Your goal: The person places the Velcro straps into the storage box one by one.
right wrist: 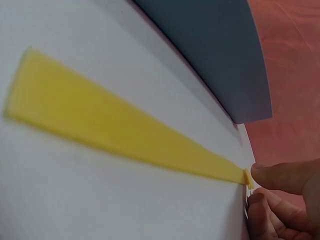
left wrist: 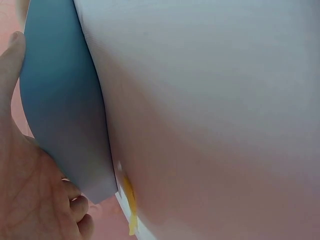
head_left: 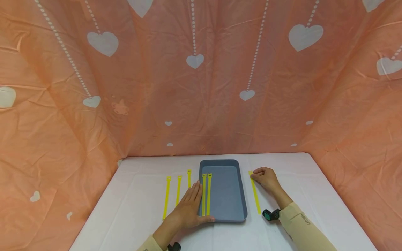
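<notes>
At the tray's right, my right hand (head_left: 266, 178) pinches the slotted head of a yellow cable tie (head_left: 256, 197) between thumb and fingers; its flat strap lies along the white table, as the right wrist view also shows. My left hand (head_left: 187, 209) rests against the left side of the grey-blue tray (head_left: 226, 195), fingers straight, thumb stretched along the front rim. Two yellow cable ties lie side by side in the tray's left part, heads away from me, one of them the inner tie (head_left: 208, 195). In the left wrist view, palm and thumb border the tray wall (left wrist: 65, 90).
Left of the tray lie three more yellow cable ties, an outermost one (head_left: 167, 197), a middle one (head_left: 178, 188) and one (head_left: 189, 177) partly hidden by my left hand. An orange curtain (head_left: 220, 132) with white hearts surrounds the white table (head_left: 138, 195) at the back and sides.
</notes>
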A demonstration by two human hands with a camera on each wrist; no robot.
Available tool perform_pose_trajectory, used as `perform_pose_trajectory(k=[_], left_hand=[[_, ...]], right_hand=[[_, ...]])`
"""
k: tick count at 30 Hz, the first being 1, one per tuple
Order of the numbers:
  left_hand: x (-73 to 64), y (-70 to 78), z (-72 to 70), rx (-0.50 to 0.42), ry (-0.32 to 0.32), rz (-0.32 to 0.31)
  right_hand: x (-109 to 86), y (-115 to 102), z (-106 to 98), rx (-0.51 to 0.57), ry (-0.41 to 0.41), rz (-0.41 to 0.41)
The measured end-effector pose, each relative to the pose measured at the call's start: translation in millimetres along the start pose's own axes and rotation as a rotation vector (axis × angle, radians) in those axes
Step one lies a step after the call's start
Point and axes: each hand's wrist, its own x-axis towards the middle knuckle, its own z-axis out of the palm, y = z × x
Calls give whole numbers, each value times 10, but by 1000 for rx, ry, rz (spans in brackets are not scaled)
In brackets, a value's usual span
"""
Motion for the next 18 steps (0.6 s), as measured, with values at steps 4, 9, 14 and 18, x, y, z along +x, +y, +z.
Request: perform_pose_trajectory(k=[4,9,14,18], left_hand=[[-1,-8,5,-8,1,6],[-2,-29,31,-29,15,14],[5,-40,43,-32,13,12],[6,-23,18,-14,1,3]], right_hand=[[-6,-5,14,-6,2,9],[-7,-28,31,-57,23,-1],[-15,-55,44,-93,41,-19],[-29,-69,47,-106,30,-20]])
